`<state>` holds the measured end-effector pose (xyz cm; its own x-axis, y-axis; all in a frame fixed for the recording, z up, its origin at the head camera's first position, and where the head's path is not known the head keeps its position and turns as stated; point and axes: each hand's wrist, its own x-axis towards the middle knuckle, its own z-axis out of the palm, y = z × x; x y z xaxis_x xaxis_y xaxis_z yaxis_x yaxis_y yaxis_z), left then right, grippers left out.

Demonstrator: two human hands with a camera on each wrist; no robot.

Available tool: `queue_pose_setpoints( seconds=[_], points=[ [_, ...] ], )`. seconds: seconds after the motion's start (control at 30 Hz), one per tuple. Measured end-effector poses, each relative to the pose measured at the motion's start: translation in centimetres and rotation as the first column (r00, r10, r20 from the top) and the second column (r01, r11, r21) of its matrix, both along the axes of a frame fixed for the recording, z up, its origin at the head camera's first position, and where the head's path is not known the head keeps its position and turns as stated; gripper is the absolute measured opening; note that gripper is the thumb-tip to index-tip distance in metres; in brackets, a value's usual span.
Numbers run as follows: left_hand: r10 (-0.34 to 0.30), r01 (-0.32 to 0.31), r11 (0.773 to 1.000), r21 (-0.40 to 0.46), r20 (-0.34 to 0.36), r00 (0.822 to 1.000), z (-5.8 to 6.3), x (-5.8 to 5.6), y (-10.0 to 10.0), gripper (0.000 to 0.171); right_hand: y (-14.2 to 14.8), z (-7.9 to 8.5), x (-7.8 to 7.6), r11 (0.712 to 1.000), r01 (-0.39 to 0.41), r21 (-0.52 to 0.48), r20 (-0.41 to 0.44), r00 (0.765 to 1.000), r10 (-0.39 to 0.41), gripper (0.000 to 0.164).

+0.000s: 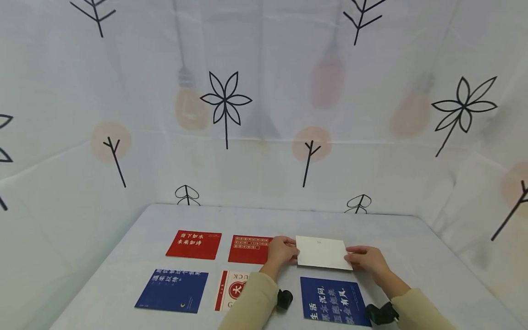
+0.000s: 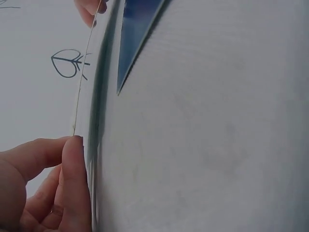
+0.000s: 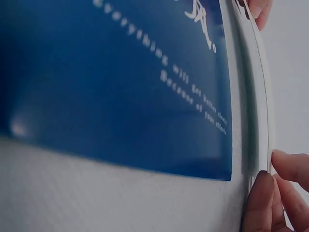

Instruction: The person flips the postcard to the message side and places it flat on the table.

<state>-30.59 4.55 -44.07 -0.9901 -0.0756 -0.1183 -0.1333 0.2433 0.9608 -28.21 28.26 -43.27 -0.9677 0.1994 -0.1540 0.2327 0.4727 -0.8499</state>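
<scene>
A white card (image 1: 323, 253) with a tiny mark near its top is held between both hands at the table's right side. My left hand (image 1: 282, 253) pinches its left edge between thumb and fingers. At the opposite edge, my right hand (image 1: 367, 260) has the same kind of pinch. Both wrist views show the card (image 3: 264, 101) nearly edge-on, close over the table. Nearer to me lies a blue card (image 1: 334, 300) with white writing. A red card (image 1: 247, 247) with rows of small boxes is partly hidden behind my left hand.
On the left lie a red card (image 1: 194, 244) with white writing and a blue card (image 1: 172, 291) with a small moon. My left sleeve partly covers a white-and-red card (image 1: 231, 291). A patterned white cloth (image 1: 264, 174) hangs behind the white table (image 1: 103, 279).
</scene>
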Motion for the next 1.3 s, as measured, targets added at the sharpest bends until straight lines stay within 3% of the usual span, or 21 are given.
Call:
queue_pose_setpoints(
  seconds=[0.43,0.67,1.3],
  points=[
    [0.003,0.0,0.997,-0.071,0.043,0.999,0.3,0.1,0.1,0.013,0.3,-1.3,-1.1,0.999,0.001,0.051,0.029,1.0,-0.002,0.043],
    [0.01,-0.006,0.997,-0.076,0.053,0.999,0.7,0.5,0.0,0.014,0.5,-1.3,-1.2,0.996,-0.045,0.077,0.024,0.999,0.044,0.044],
    [0.033,-0.026,0.984,-0.175,0.036,0.999,1.2,0.7,0.4,0.019,0.1,-1.0,-1.2,0.988,-0.037,0.152,0.012,0.999,0.036,0.037]
  ],
)
